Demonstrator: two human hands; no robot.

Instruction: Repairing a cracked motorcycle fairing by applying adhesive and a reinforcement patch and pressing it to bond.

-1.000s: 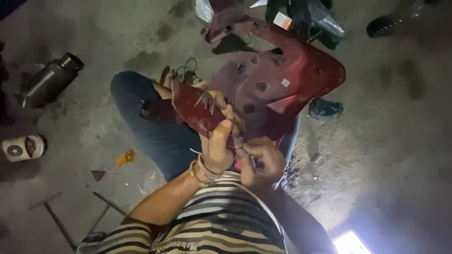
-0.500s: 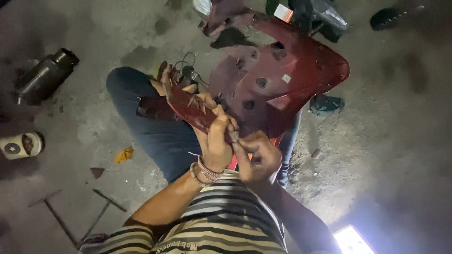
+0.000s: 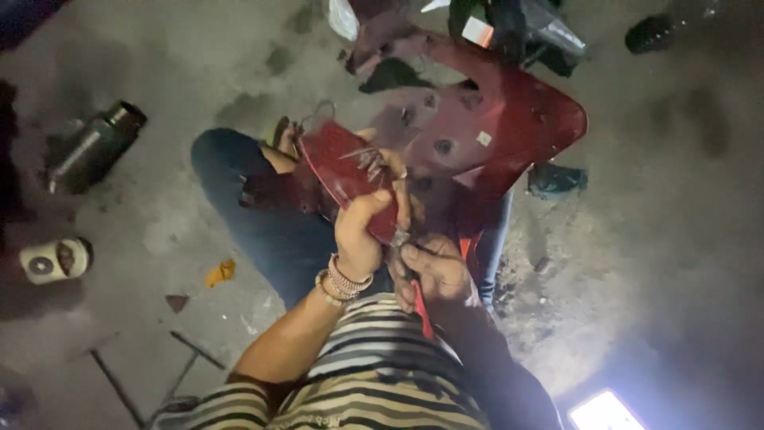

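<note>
Gripping a curved, glossy red panel (image 3: 350, 171), both hands close together

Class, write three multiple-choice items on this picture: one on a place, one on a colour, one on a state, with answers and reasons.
1. Where does the dark cylinder lie?
A. On the floor, upper left
B. In the lap
C. On the big panel

2. What colour is the small panel in the left hand?
A. Blue
B. Red
C. White

3. What is the right hand doing?
A. Resting open
B. Gripping a red-handled tool
C. Holding a cup

Answers:
1 A, it lies on bare concrete.
2 B, its surface is dark red.
3 B, fingers close around the tool.
</note>
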